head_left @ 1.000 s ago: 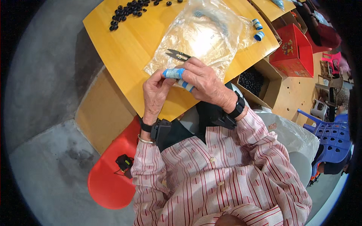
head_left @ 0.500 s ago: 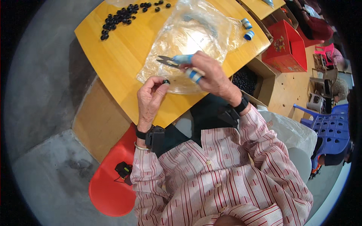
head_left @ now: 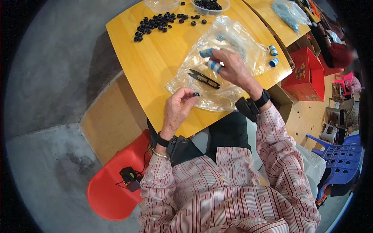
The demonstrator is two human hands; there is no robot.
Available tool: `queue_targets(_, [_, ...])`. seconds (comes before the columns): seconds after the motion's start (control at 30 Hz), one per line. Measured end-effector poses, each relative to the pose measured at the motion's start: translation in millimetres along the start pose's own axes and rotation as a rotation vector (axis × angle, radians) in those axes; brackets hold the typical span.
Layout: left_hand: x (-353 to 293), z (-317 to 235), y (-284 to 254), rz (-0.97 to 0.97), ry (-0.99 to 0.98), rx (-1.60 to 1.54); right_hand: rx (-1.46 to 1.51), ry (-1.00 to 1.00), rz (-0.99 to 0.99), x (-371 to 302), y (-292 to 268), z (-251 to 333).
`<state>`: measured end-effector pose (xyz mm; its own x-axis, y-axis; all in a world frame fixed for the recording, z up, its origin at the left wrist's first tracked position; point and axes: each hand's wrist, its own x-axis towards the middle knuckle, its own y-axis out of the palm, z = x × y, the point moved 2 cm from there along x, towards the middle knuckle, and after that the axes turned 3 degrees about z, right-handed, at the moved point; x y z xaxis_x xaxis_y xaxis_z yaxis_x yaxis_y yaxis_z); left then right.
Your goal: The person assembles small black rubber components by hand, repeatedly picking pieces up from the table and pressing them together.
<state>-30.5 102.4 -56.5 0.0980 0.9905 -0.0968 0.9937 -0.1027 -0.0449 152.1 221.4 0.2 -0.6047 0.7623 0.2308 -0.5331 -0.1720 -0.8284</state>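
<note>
- Snips now lie on the clear bag, released by the right hand, its fingers parted.
- Left hand pinches a black piece at frame centre; a light fingertip grip should leave its face exposed.

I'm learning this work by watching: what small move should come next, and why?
Probably move the small black piece over to the loose black pieces on the yellow table. The left hand pinches it, the right hand seems to hold nothing, and the snips lie on the clear plastic with neither hand on them.
</note>
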Motion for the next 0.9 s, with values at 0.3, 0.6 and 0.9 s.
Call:
queue_targets(0.3, [1, -5, 0, -0.018, 0.010, 0.061, -0.038, -0.171, -0.141, 105, 31, -30])
queue_targets(0.6, [-2, -13, 2, -0.016, 0.012, 0.023, -0.226, 0.021, -0.172, 160, 75, -34])
queue_targets(0.9, [0, -15, 1, -0.012, 0.008, 0.028, -0.196, 0.031, -0.185, 161, 81, -40])
